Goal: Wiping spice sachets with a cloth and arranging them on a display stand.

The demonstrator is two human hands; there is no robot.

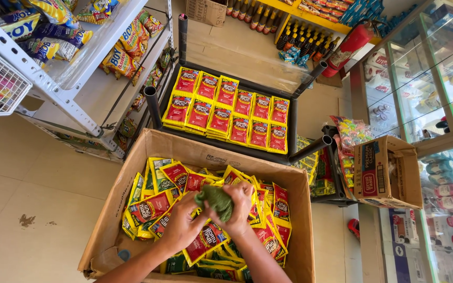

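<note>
Both of my hands meet over a large open cardboard box [132,157] full of yellow and red snack packets [155,204]. My left hand [182,225] and my right hand [239,209] together grip a crumpled green wad [215,200], which looks like a bag or cloth, just above the packets. Beyond the box, a black rack tray [292,131] holds neat rows of the same kind of yellow and red packets [226,110].
A white metal shelf [53,86] with hanging snack bags stands at the left. A smaller open carton [386,173] sits at the right beside glass cabinets [436,78]. Bottles [300,34] and a red fire extinguisher [349,44] are at the back. Tiled floor [27,194] lies at left.
</note>
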